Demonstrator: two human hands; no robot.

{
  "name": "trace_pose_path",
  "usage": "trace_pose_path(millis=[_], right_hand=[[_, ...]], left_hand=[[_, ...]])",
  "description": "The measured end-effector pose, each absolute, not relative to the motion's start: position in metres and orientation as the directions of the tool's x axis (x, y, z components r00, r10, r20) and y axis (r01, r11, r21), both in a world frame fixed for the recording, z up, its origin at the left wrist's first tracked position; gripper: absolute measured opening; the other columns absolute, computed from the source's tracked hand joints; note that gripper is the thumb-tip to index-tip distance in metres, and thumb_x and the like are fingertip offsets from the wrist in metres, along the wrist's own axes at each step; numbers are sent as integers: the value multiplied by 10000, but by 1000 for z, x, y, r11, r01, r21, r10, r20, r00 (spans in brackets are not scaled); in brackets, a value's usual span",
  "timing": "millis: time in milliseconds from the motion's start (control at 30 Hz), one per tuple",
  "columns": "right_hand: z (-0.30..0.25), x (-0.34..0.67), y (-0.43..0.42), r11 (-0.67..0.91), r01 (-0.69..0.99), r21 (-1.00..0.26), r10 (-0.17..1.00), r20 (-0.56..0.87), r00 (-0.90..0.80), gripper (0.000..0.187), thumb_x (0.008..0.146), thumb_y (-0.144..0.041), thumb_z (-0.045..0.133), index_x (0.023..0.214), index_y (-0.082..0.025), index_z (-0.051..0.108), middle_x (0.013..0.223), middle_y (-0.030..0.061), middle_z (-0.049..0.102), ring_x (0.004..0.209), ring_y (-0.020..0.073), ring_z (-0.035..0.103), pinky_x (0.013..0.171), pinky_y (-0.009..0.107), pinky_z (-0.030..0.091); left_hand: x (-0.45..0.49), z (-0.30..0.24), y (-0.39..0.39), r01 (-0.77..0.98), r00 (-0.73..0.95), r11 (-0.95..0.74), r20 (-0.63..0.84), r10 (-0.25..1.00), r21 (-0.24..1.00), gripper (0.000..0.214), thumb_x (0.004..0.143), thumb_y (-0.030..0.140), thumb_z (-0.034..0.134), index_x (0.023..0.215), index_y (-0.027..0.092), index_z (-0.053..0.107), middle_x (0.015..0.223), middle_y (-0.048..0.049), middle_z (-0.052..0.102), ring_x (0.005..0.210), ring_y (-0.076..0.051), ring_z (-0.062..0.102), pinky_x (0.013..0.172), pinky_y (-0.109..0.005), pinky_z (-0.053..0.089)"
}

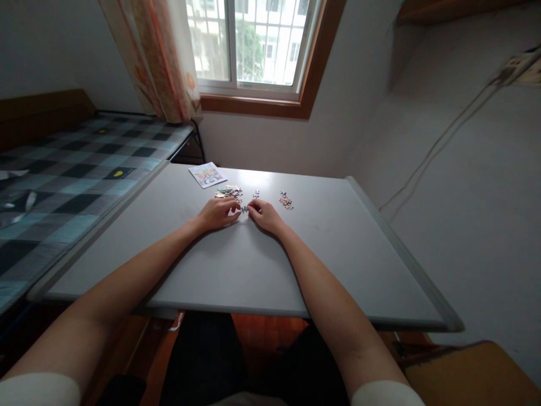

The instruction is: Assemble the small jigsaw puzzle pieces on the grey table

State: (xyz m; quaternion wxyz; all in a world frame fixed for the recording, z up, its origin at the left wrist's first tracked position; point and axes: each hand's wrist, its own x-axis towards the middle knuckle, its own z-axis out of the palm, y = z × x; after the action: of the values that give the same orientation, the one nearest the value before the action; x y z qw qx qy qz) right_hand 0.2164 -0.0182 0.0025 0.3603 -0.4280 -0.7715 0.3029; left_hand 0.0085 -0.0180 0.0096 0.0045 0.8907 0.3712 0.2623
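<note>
Both my hands rest on a grey table (253, 265), fingertips meeting around small bluish puzzle pieces (244, 209). My left hand (217, 213) pinches one side of them and my right hand (264, 215) pinches the other. Just beyond my left hand lies a pile of loose puzzle pieces (230, 192). A tiny cluster (256, 194) sits behind my fingertips, and a small reddish group of pieces (286, 200) lies to the right. A printed picture card (207, 174) lies flat further back on the left.
A bed with a blue and black checked cover (71, 175) runs along the table's left side. A window (253, 45) with a curtain (156, 56) is behind. A wall (465, 197) with a cable stands close on the right. A wooden seat (469, 372) is at lower right.
</note>
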Motion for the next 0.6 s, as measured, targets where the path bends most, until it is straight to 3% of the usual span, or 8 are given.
trace_pose_path(millis=[600], right_hand=[[0,217,-17,459,467,-756,875,295,-383,142,845,-231,532,808,-162,650,697,1,643,669,124,553,668,244,419]], left_hand=[[8,8,-17,661,592,-725,458,663,195,198,861,322,522,860,199,678,769,-15,644,621,-111,555,626,-231,440]])
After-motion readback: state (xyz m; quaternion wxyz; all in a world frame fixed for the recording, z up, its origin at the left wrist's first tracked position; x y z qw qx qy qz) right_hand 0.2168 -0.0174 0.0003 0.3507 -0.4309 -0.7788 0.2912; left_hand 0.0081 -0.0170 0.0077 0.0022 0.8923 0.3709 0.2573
